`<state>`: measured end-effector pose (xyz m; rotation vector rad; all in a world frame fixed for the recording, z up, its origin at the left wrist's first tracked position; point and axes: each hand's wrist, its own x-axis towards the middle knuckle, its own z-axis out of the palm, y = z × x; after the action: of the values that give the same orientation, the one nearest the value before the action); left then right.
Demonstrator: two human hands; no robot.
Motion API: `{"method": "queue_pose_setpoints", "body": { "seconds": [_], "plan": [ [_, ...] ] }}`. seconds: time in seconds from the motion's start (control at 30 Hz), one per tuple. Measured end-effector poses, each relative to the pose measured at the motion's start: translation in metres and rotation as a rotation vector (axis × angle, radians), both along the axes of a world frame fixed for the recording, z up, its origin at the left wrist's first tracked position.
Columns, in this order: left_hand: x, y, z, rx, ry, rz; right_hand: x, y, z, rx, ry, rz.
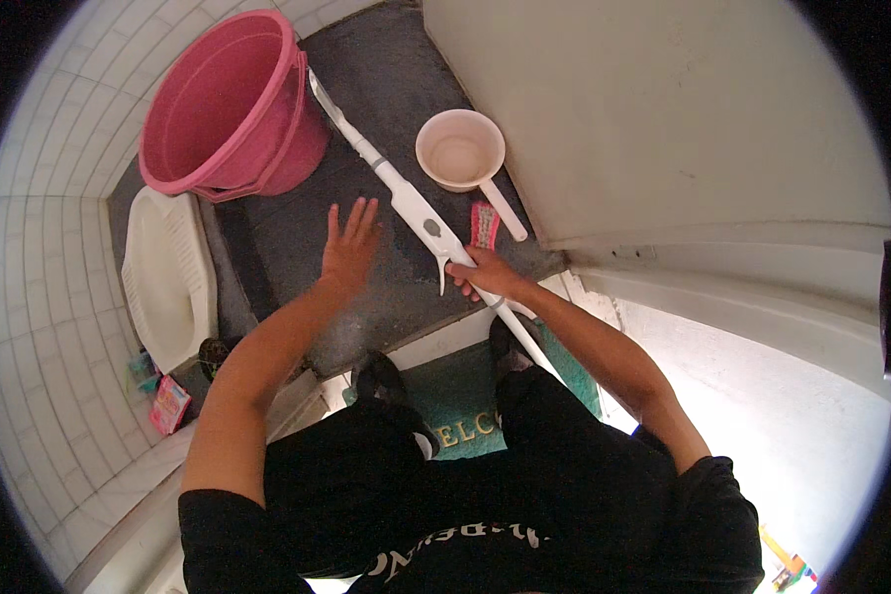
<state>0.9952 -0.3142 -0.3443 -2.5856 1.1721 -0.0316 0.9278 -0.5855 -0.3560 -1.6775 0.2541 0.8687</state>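
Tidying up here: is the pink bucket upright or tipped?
Upright: the pink bucket shows its wide mouth facing up, narrower base below.

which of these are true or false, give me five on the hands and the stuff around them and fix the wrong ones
1. The right hand holds the white long-handled tool. True.
2. The left hand is clenched around the same tool. False: it is open, with its fingers spread, and holds nothing.
3. The pale dipper is to the right of the tool's upper part in the picture. True.
4. The squat toilet is at the right side of the picture. False: it is at the left, below the pink bucket.
5. The pink brush is beside the dipper's handle. True.
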Motion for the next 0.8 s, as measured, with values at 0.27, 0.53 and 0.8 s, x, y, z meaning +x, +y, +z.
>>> {"method": "queue_pose_setpoints", "body": {
  "seconds": [0.27,0.53,0.8],
  "plan": [
    [0.031,-0.010,-0.013,0.100,0.897,0.582,-0.025,0.002,0.046,-0.220,-0.234,-0.065],
    [0.039,0.005,-0.007,0.041,0.771,0.497,-0.017,0.013,0.150,-0.315,-0.320,-0.278],
    [0.041,0.002,-0.009,0.003,0.710,0.473,0.013,-0.007,0.199,-0.230,-0.554,-0.336]
  ]
}}
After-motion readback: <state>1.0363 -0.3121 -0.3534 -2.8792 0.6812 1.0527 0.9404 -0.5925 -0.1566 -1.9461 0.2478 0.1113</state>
